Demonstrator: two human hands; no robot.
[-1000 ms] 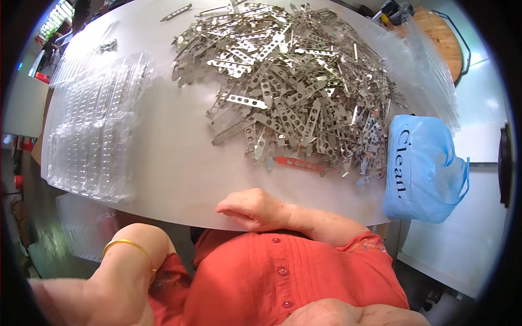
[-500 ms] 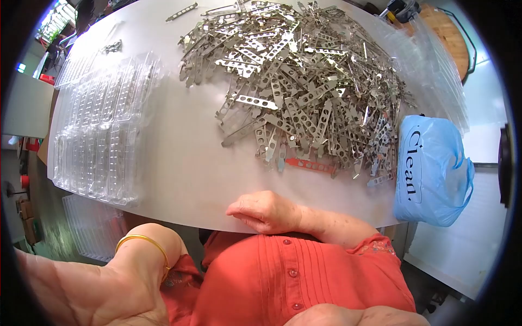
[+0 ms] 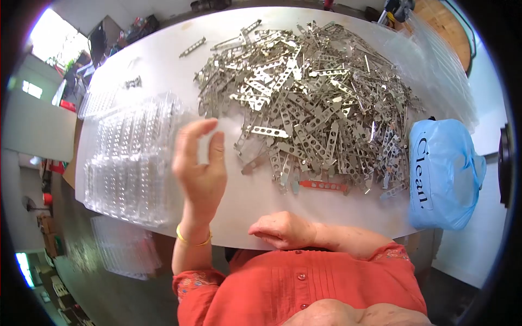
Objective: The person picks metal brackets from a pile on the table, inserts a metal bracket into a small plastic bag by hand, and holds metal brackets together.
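Observation:
My left hand (image 3: 200,165), with a yellow bangle (image 3: 194,237) at the wrist, is raised over the table between the plastic trays and the metal pile. Its thumb and index finger are apart, with nothing seen between them. At the table's near edge rests my right hand (image 3: 284,229), its fingers curled closed and nothing showing in them. Ahead of it lies a large heap of metal brackets (image 3: 315,108), flat strips with round holes. One red bracket (image 3: 324,186) lies on the near side of the heap. The clear plastic trays (image 3: 128,187) stand left of my left hand.
A blue plastic bag (image 3: 443,174) marked "Clean" sits at the table's right edge. Clear plastic sheets or trays (image 3: 443,76) lie behind it. More clear trays (image 3: 125,247) stand below the left table edge. A single bracket (image 3: 192,47) lies apart at the far left of the heap.
My left hand has swung up from the lower left corner to above the table. My right hand keeps its place at the table edge. The camera view has tilted and shifted slightly.

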